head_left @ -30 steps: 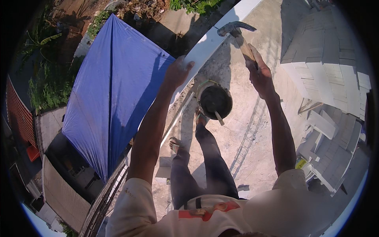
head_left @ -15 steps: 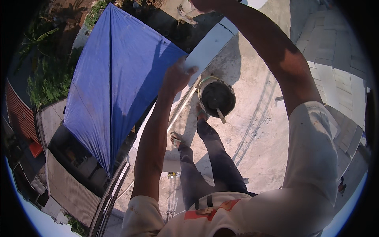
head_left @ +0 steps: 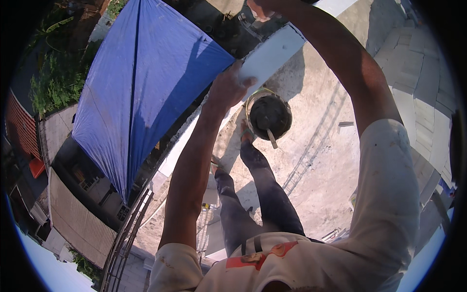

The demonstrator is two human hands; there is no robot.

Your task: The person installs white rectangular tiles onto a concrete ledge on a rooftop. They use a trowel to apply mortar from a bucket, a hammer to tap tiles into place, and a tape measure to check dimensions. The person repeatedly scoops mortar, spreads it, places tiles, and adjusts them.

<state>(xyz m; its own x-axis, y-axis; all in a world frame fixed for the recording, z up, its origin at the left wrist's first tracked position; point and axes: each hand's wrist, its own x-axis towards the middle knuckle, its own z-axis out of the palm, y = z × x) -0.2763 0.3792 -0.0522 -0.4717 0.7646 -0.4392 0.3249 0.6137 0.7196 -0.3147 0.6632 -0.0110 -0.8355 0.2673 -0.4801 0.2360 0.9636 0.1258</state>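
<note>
My left hand (head_left: 228, 86) grips the near end of a pale, smooth-faced block (head_left: 277, 51) on top of the wall, its thumb resting on the block's face. Up at the top edge, beyond the block, my right hand (head_left: 262, 9) is curled, with its fingers partly in sunlight and partly cut off by the picture's edge. Whatever it may hold cannot be made out. Below the block stands a round bucket (head_left: 248, 109) of dark grey wet mortar (head_left: 266, 111), with a pale handle (head_left: 272, 138) sticking out of it, beside my feet.
A blue tarpaulin (head_left: 160, 73) stretches beyond the wall to the left. Lower roofs (head_left: 80, 216) and green plants (head_left: 58, 87) lie past it. Stacked pale blocks (head_left: 425, 107) stand at the right. A small yellow thing (head_left: 208, 207) lies by my leg on the dusty concrete floor (head_left: 323, 175).
The whole view has shifted slightly. My right hand shows a little more at the top edge. My left hand stays on the block's near end, and the bucket has not moved.
</note>
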